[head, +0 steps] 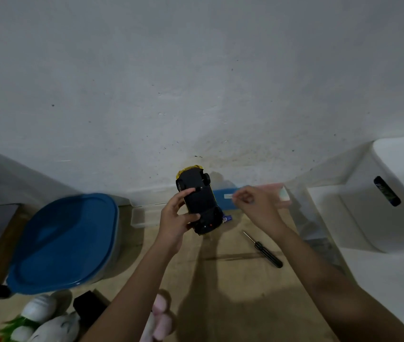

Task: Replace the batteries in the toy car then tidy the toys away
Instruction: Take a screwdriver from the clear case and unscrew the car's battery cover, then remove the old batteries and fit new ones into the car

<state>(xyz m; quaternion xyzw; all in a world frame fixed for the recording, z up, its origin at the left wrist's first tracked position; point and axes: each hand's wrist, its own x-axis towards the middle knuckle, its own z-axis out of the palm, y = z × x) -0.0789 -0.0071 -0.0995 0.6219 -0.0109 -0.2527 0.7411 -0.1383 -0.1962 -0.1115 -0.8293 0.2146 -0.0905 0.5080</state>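
Found a screwdriver [262,249] lying loose on the counter [245,287], lower right of centre, nearest the right hand [254,206]. Observed that hand raised just right of the toy car [203,203], fingertips drawn together; cannot tell whether pinching anything. Noted the left hand [173,218] gripping the car mid-frame, underside up, long axis running up-frame, far end tilted slightly left. Judge the underside open to the right hand.

a bare left forearm [131,287] comes from six o'clock to a bare left hand [175,217]; a bare right forearm [331,280] from five o'clock to a bare right hand [252,206]
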